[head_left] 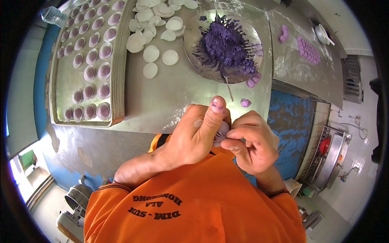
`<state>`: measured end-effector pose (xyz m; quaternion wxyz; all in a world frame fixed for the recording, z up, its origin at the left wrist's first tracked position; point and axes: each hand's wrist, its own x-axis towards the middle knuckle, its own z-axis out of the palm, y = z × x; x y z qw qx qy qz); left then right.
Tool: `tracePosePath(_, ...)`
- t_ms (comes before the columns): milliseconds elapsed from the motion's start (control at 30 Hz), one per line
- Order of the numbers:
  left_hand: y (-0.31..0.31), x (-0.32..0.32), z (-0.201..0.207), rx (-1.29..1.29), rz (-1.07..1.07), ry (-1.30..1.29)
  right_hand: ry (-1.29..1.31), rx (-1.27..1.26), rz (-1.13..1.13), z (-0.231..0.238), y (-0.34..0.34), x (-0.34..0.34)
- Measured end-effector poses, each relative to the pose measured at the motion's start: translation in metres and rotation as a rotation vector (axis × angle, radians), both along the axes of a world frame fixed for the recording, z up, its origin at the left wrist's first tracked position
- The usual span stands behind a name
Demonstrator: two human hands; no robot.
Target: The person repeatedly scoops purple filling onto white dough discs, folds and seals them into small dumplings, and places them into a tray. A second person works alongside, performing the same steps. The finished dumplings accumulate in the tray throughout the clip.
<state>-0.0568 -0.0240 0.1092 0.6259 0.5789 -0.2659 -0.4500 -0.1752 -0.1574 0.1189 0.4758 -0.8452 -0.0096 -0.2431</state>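
Close to my chest, my left hand (190, 135) is wrapped round a soft pale purple dough bun (221, 133), its thumb up with a purple smear on the tip. My right hand (255, 141) pinches the gathered, pleated edge of that bun between thumb and forefinger. Just beyond the hands, a small purple dough ball (246, 103) lies on the steel table. Farther off, a round metal pan (193, 50) holds a mound of dark purple filling (227, 42). A thin metal utensil (229, 88) leans over the pan's near rim. More dough pieces (254, 80) sit beside the pan.
On the left, a stack of metal trays (87, 124) bears rows of purple buns (104, 71) in paper cups. Loose white rounds (150, 53) lie between trays and pan. The floured table at right holds rows of dough pieces (308, 51) and a white bowl (321, 35).
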Motion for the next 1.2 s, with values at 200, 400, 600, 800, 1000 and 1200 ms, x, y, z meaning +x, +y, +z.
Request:
tracePosePath(200,-0.004,-0.006,-0.007,-0.155,0.138,-0.250,0.134,0.090,-0.140,0.006,0.011,-0.008)
tracePosePath(400,-0.002,-0.001,-0.004,-0.092,0.025,-0.049,0.044,-0.098,-0.036,0.009,0.006,-0.004)
tracePosePath(600,-0.002,0.006,0.001,-0.057,-0.065,-0.055,-0.029,-0.158,-0.019,0.000,0.000,0.005)
tracePosePath(800,0.004,0.000,0.008,-0.092,-0.069,0.020,-0.089,-0.054,-0.074,0.005,0.006,-0.006)
tracePosePath(1000,0.005,0.001,0.006,-0.080,-0.044,-0.148,-0.084,-0.246,-0.085,0.000,0.009,-0.004)
tracePosePath(1200,0.008,0.002,-0.006,-0.009,-0.126,-0.022,0.112,-0.043,-0.017,-0.006,0.013,-0.005)
